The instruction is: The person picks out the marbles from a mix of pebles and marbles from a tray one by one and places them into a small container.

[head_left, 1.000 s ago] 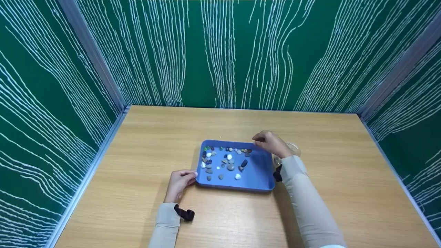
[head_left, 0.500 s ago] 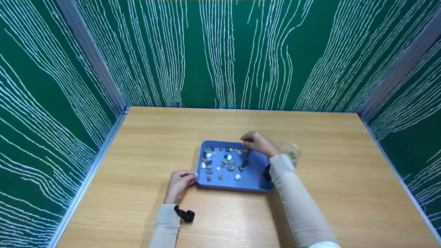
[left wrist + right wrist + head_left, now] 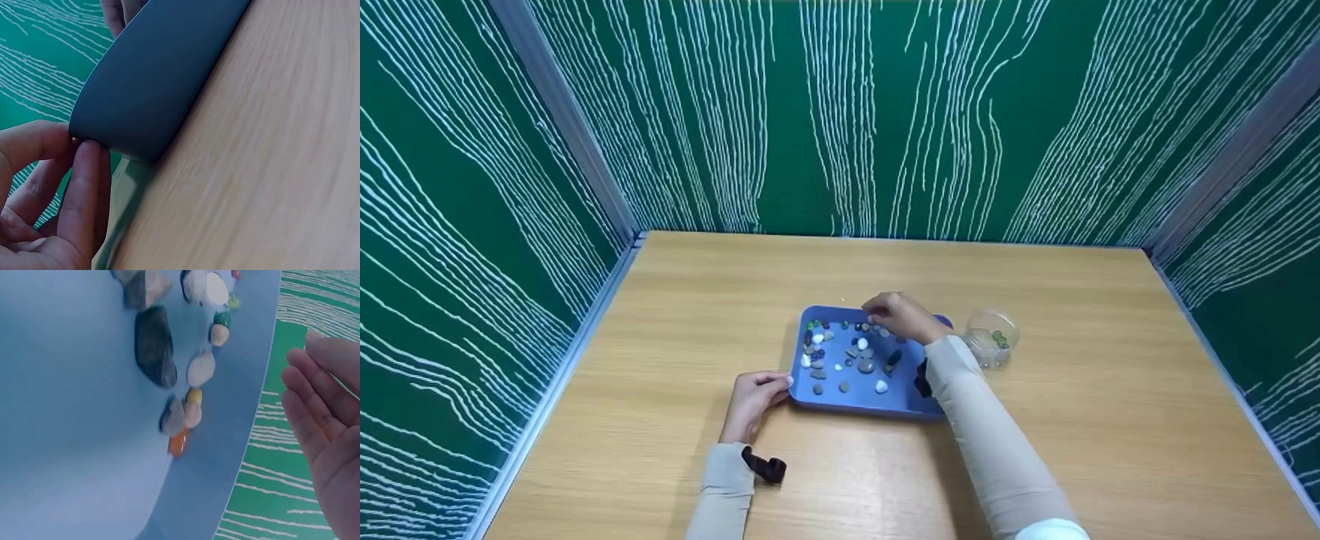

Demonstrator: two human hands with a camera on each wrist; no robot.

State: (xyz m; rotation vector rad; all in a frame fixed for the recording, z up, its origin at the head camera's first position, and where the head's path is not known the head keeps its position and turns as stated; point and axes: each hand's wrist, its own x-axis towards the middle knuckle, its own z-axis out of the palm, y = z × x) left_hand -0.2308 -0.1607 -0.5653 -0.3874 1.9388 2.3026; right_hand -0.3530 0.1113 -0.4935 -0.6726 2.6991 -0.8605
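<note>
A shallow blue tray (image 3: 919, 394) lies on the table with many small stones in it. My left hand (image 3: 752, 403) pinches the tray's near left corner between thumb and fingers; in the left wrist view those fingers (image 3: 81, 191) meet the tray wall (image 3: 140, 84). Over the tray's far edge hovers my right hand (image 3: 906, 316). Its thumb and index fingertips come together in the right wrist view, where the hand (image 3: 332, 416) is beyond the rim; whether something small sits between them is hidden. Close by stand a dark oblong stone (image 3: 153, 346) and an orange stone (image 3: 178, 442).
A clear round container (image 3: 991, 339) with a few green stones stands right of the tray. White stones (image 3: 880, 386) and grey stones (image 3: 844, 387) lie loose on the tray floor. Green panels with white lines (image 3: 840, 112) wall the wooden table (image 3: 607, 405).
My right hand has moved left along the tray's far edge, away from the clear container, which now shows fully. My left hand stays at the corner.
</note>
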